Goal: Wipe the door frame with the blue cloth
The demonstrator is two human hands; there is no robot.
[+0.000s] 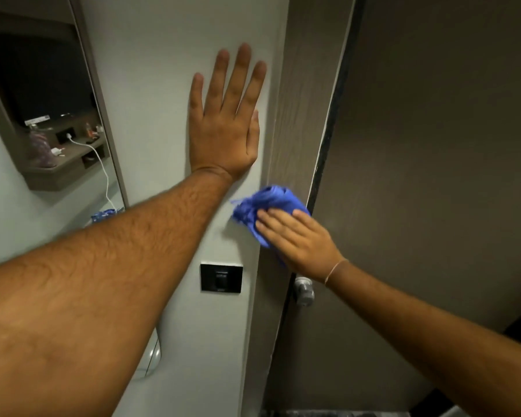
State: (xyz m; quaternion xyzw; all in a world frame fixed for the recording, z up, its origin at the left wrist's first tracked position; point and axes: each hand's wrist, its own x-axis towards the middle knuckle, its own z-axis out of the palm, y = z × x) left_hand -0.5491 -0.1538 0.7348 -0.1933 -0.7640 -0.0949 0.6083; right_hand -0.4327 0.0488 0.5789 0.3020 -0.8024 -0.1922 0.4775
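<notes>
The door frame point(301, 109) is a grey-brown wood-grain strip running top to bottom between the pale wall and the dark door. My right hand point(298, 236) presses a bunched blue cloth point(268, 206) flat against the frame at mid height. The cloth spills out to the left over the wall's edge. My left hand point(226, 118) lies flat on the white wall point(151, 70) just left of the frame, fingers spread and pointing up, holding nothing.
A black wall switch point(221, 277) sits on the wall below my left forearm. A round metal door knob point(303, 291) sticks out just under my right wrist. The brown door point(433, 145) fills the right side. A mirror point(42, 115) at left reflects a shelf and a charging cable.
</notes>
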